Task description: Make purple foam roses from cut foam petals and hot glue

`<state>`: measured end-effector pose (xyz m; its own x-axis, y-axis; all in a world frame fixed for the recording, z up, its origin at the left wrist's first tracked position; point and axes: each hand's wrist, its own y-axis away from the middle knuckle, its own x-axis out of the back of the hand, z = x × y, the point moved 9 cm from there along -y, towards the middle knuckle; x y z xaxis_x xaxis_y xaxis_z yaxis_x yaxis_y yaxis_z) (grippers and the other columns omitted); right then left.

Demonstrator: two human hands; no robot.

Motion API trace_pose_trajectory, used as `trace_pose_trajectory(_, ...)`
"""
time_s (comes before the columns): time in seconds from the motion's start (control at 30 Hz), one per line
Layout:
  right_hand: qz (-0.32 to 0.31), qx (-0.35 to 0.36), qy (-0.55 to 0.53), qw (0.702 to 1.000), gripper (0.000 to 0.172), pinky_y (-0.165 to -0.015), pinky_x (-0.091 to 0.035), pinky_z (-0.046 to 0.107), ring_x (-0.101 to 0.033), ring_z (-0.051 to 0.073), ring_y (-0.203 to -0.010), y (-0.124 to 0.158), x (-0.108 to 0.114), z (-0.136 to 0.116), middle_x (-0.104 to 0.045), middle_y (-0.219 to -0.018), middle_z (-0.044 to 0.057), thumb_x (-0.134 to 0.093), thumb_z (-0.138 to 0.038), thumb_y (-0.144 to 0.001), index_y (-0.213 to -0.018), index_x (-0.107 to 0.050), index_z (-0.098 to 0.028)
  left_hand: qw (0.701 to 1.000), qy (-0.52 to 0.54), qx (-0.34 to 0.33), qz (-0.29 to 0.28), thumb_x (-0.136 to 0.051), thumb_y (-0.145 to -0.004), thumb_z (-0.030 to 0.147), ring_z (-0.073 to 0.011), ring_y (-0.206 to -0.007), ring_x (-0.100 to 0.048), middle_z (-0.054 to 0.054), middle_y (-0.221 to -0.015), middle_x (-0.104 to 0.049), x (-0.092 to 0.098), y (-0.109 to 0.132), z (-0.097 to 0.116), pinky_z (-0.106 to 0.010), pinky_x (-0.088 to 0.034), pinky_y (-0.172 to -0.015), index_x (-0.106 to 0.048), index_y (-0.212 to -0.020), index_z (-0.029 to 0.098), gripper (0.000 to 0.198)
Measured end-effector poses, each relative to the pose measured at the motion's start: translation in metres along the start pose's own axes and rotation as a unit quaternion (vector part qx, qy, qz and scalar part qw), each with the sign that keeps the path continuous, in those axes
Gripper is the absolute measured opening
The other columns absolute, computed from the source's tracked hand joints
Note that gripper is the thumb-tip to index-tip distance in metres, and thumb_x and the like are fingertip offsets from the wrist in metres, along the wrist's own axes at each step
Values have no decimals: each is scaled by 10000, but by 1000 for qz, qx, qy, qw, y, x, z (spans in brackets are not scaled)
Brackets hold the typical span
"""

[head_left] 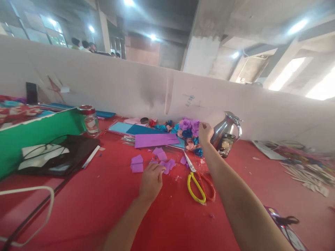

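Observation:
My left hand point(151, 179) rests on the red table point(110, 195), fingers curled over small purple paper pieces point(167, 164). My right hand point(205, 133) is stretched far forward, its fingers closed beside a bunch of purple, blue and pink paper flowers point(190, 131); whether it holds anything I cannot make out. Scissors point(196, 181) with a yellow and a red handle lie between my two arms. A purple paper sheet point(154, 140) and blue sheets point(131, 129) lie further back.
A metal jug point(227, 130) stands right of the flowers. A glass jar point(90, 120) and a black folder with glasses point(54, 155) sit at left beside a green box point(34, 134). Paper sticks point(306, 172) lie at right. A white partition point(131, 87) bounds the back; people stand beyond it.

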<state>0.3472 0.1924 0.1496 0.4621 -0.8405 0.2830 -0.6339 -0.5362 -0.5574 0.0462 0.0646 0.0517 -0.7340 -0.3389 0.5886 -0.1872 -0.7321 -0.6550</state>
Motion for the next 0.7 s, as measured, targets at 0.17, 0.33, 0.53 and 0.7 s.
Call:
trace_pose_trajectory(0.17,-39,-6,90,995,275,-751,-438,311,-595,212,-775,-1,-25,15,-717,-822,84,-491,-306,-788,-828,-735,-187,1000,6,-3,-2,-468,-849,76,-197,-840,-589,-37,-826,-659,0,-2,1,-353,-496,-763,-647,-838,205,221)
trace_pose_trajectory(0.33,-45,-15,125,991,275,-823,-418,351,-562,231,-876,1,-35,24,-698,-862,75,-498,-324,-781,-870,-733,-212,1000,4,-3,-3,-466,-851,81,-197,-843,-596,-38,-828,-664,-1,-2,1,-348,-498,-753,-650,-845,203,221)
trace_pose_trajectory(0.53,13,-25,52,998,251,-880,-401,336,-542,203,-893,8,-13,36,-646,-918,80,-490,-205,-730,-886,-686,-179,1000,-4,13,-20,-459,-854,102,-208,-852,-596,-44,-829,-663,-5,-3,-4,-348,-483,-752,-652,-824,211,223)
trace_pose_trajectory(0.7,26,-56,-38,997,226,-833,-430,322,-547,186,-792,26,6,63,-625,-828,54,-480,-176,-680,-810,-664,-157,999,2,33,-9,-475,-837,109,-212,-827,-601,-44,-822,-671,-2,-5,-10,-351,-481,-756,-646,-800,214,205)
